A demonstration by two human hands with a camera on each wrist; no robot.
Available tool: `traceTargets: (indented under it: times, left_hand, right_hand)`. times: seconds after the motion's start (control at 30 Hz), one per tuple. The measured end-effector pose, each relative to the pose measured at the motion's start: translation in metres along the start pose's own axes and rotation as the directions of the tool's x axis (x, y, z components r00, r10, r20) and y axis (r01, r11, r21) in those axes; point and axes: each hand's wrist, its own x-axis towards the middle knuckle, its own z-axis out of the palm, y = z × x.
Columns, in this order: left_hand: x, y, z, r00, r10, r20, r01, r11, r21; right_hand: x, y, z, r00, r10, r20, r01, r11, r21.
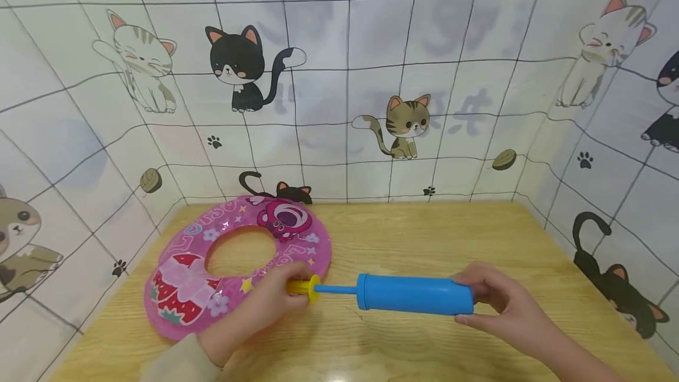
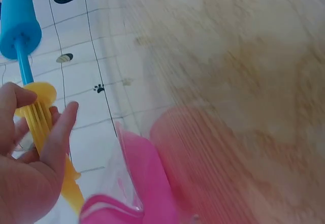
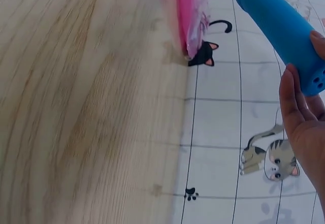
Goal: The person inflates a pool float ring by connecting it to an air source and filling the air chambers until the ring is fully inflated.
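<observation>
A blue hand pump (image 1: 414,295) is held level above the table between both hands, its thin blue rod partly drawn out. My left hand (image 1: 278,296) grips the yellow handle (image 2: 38,117) at the rod's end. At the other end of the barrel, my right hand (image 1: 504,305) holds the blue body between thumb and fingers; small holes show in that end in the right wrist view. Behind and left of the left hand lies a pink inflatable swim ring (image 1: 239,211) printed with strawberries, flowers and a bear; the hand and forearm hide part of its near edge.
The wooden table (image 1: 424,234) runs back to a white tile-patterned wall (image 1: 323,93) with cartoon cats and paw prints. Similar walls stand on the left and right. The swim ring takes up the table's left side.
</observation>
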Motion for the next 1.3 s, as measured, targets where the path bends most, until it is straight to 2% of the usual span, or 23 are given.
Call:
traceTargets:
  times: [0.23,0.33,0.53,0.6,0.73,0.93,1.13,1.3]
  left_hand:
    - [0.003,0.011,0.007,1.000,0.025,-0.016,-0.025,1.000,0.014]
    - [0.004,0.016,0.009,0.999,0.039,-0.015,-0.038,0.999,0.017]
    - [0.008,0.021,0.014,0.998,0.062,-0.012,-0.062,0.998,0.008]
    - [0.008,0.019,0.014,0.998,0.062,-0.004,-0.062,0.998,0.002]
    - [0.007,0.015,0.010,0.999,0.033,0.011,-0.032,0.999,-0.015]
    - [0.004,0.007,0.005,1.000,0.008,0.018,-0.008,1.000,-0.004]
    - [0.000,-0.001,-0.001,1.000,-0.017,0.010,0.018,1.000,-0.017]
    - [-0.005,-0.006,-0.005,0.999,-0.045,0.011,0.045,0.999,-0.023]
  right_hand:
    - [0.016,0.004,0.022,0.998,-0.061,0.020,0.060,0.997,0.051]
    - [0.020,0.004,0.030,0.999,-0.044,0.023,0.043,0.997,0.061]
    - [0.023,0.000,0.041,0.999,0.042,0.031,-0.044,0.997,0.071]
    - [0.023,-0.001,0.040,0.999,0.038,0.037,-0.040,0.997,0.062]
    - [0.019,-0.002,0.029,0.999,-0.003,0.043,0.002,1.000,0.028]
    - [0.008,-0.001,-0.002,0.997,-0.064,0.050,0.065,0.998,-0.004]
    - [-0.008,0.000,-0.031,0.999,-0.043,0.031,0.044,0.999,-0.024]
    - [-0.021,0.005,-0.045,1.000,-0.020,0.001,0.020,1.000,0.019]
